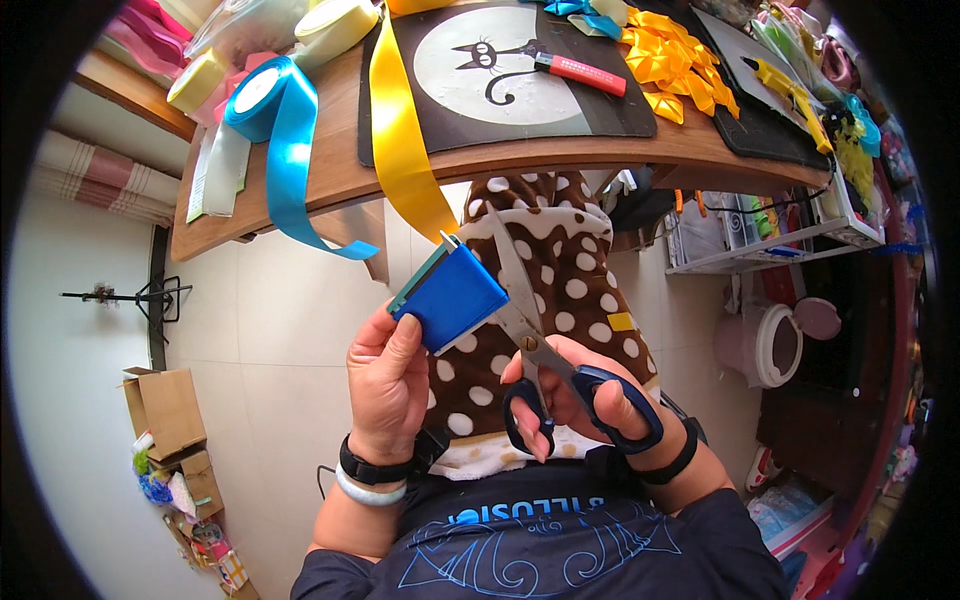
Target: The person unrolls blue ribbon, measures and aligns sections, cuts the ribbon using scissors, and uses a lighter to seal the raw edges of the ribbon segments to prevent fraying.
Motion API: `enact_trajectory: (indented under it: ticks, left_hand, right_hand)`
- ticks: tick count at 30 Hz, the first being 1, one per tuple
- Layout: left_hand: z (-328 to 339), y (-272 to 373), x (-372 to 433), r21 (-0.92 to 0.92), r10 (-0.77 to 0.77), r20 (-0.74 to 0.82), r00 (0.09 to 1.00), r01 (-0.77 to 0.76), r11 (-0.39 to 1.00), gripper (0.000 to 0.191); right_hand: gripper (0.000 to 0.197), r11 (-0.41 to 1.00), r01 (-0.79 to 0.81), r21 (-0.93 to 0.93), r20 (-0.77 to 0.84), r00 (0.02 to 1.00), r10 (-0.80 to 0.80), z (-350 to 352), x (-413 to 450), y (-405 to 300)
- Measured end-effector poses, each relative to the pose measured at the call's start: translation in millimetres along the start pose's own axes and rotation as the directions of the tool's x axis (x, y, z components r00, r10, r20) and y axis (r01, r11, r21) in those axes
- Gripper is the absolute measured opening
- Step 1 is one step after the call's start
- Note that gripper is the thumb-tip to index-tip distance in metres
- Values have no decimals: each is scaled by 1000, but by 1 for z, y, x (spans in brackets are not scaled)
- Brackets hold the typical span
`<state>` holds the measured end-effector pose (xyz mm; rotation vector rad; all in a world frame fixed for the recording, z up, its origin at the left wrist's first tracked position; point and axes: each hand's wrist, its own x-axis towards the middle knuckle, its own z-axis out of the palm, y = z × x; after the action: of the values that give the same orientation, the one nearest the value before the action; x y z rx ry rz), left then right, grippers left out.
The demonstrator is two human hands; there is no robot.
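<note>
My left hand [390, 375] pinches a flat piece wrapped in blue satin ribbon [457, 296], with a green strip [420, 274] along its upper left edge. A yellow satin ribbon [401, 120] runs down from the table to the top corner of this piece. In my right hand [574, 356] is a pair of scissors [529, 343] with dark blue handles, my fingers through the loops. The blades are spread. One points up past the piece's right corner; the other seems partly hidden by the piece.
On the wooden table lie a blue ribbon roll [259, 97] with a hanging tail, a cat-print mat [420, 45], a red lighter [581, 73], folded yellow ribbon pieces [667, 60] and a yellow glue gun [795, 97]. A polka-dot blanket [566, 281] covers my lap, a yellow scrap [620, 322] on it.
</note>
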<state>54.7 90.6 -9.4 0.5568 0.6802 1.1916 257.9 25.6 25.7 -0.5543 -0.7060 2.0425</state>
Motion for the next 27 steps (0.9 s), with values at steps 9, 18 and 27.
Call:
enact_trajectory:
  ticks: [9,18,27]
  left_hand:
    - [-9,4,-8,-16,84,86,993,-83,996,24]
    - [-6,15,-11,-42,122,2,993,-122,992,23]
    - [-16,23,-14,-11,195,86,977,-195,981,24]
  right_hand:
    - [76,999,29,-26,29,999,-28,7,-1,1]
    - [66,999,36,25,47,998,-37,11,-5,2]
    - [62,999,-43,-3,24,999,43,14,-9,0]
